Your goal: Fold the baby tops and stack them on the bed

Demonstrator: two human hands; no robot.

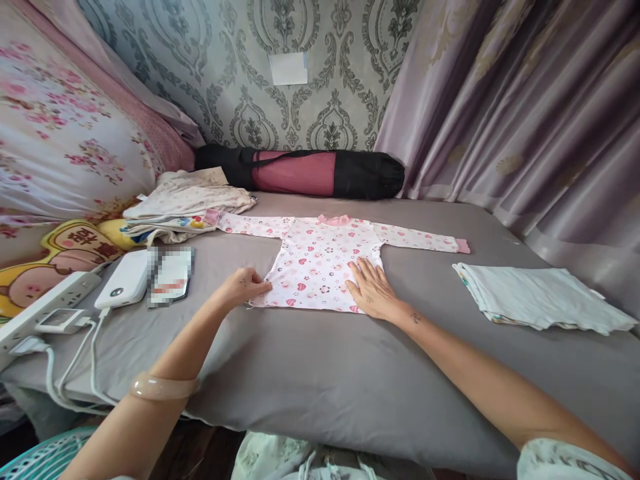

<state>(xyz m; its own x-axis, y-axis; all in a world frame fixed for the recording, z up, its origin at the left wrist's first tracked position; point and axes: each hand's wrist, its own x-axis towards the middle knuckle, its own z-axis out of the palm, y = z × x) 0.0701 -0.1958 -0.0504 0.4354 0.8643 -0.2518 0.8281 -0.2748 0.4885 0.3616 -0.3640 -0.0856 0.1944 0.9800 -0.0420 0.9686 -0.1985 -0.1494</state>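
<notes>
A small long-sleeved child's shirt (320, 263), white with pink hearts and flowers, lies spread flat on the grey sheet, its pink collar away from me and both sleeves stretched sideways. My left hand (245, 287) is at the lower left corner of the shirt, fingers curled and thumb pressed on its side edge, seemingly pinching the cloth. Flat on the lower right of the shirt rests my right hand (373, 290), fingers spread.
Folded pale cloth (545, 297) lies right. Folded clothes (190, 193) touch the left cuff area. A power bank (123, 277), phone (171, 277), power strip (75, 293) and cables stand left. A rolled black-and-pink bag (295, 173) lies along the wall.
</notes>
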